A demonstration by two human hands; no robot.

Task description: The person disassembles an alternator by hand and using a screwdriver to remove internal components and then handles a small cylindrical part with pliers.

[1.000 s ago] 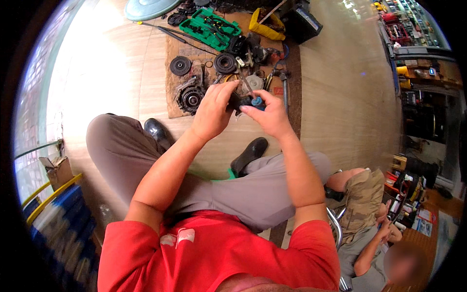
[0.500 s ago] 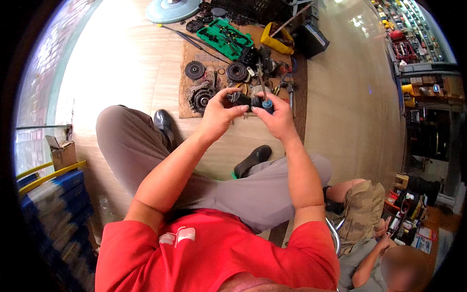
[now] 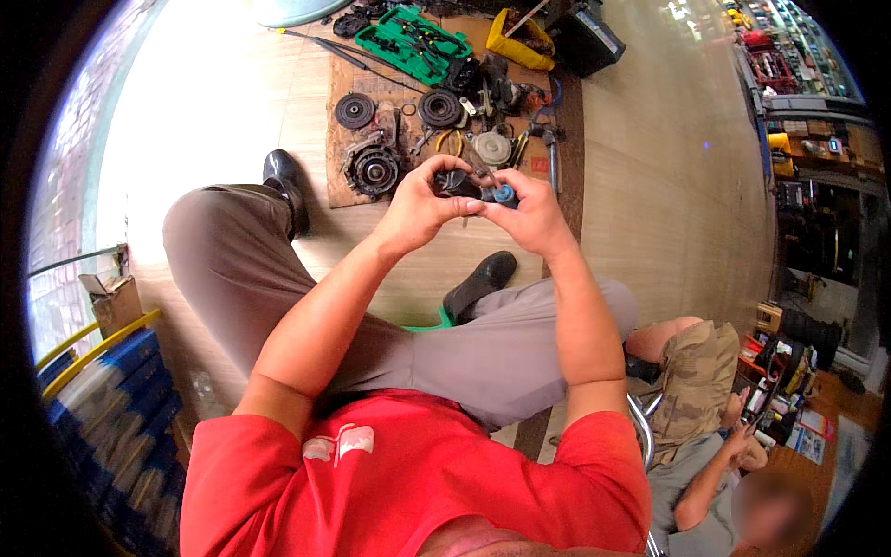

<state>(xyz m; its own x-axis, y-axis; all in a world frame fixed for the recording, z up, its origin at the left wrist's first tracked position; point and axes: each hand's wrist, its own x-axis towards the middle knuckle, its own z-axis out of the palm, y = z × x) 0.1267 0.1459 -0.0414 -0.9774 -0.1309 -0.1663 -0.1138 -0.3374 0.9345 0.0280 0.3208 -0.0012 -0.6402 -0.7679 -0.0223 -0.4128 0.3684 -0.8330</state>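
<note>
Out in front of me, my left hand (image 3: 418,206) is closed around a small black part (image 3: 457,183), its thumb along the near side. My right hand (image 3: 532,215) is closed on a screwdriver with a blue handle (image 3: 504,194); its shaft leans away toward the black part. The fingertips of both hands nearly meet at the part. Just beyond them, on a cardboard sheet (image 3: 345,190), lie a round disassembled machine piece (image 3: 376,171), two dark pulley wheels, one being this ribbed wheel (image 3: 439,109), and a pale round disc (image 3: 492,148).
A green tool case (image 3: 413,48) lies open beyond the parts, beside a yellow container (image 3: 520,39) and a black box (image 3: 587,42). Blue stacked items (image 3: 116,399) stand at my left. Another person (image 3: 696,464) sits at my lower right, near a cluttered bench.
The floor items have shifted up in the picture as my view moved. The screwdriver now tilts more to the left, its shaft closer to the black part. Both hands keep their holds.
</note>
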